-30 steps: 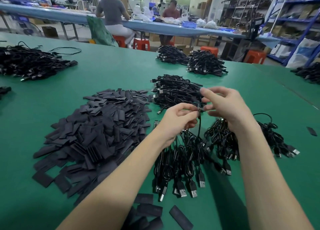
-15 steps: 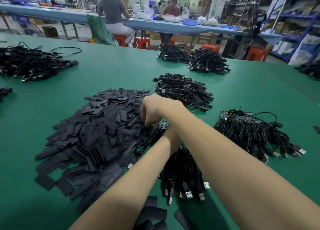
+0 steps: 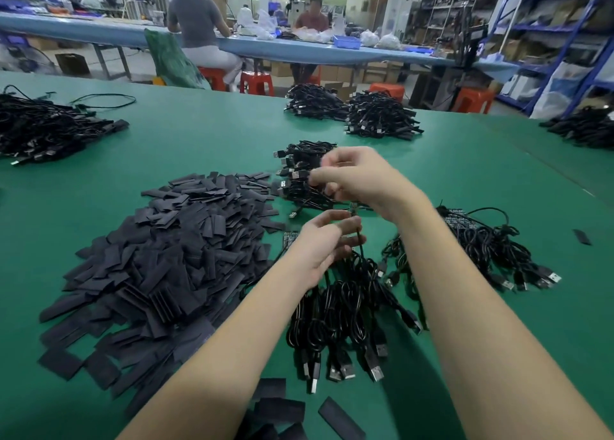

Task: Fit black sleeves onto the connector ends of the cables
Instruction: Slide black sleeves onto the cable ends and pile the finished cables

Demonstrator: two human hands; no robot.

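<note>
Half a second back my right hand (image 3: 360, 180) was stretched across my left arm into the heap of black sleeves (image 3: 172, 257); now it has swung back and lifted in front of me, above my left hand (image 3: 327, 240). My left fingers are curled round a cable (image 3: 358, 240) just below its connector end, holding that end upright between the two hands. My right fingers are bent and bunched together as if pinching something small, but they are blurred and I cannot tell whether a sleeve is in them. I judge the reach was to fetch a sleeve, and that sliding it down over the held end comes next.

Beneath my wrists lies a bundle of cables (image 3: 345, 320) with plugs toward me, another bundle (image 3: 491, 247) to the right, and a third (image 3: 299, 174) behind my hands. All of it rests on a green bench (image 3: 206, 140) carrying more cable piles farther off. Beyond it, two people sit at a long blue table (image 3: 299, 52), with shelving (image 3: 548, 24) on the right.
</note>
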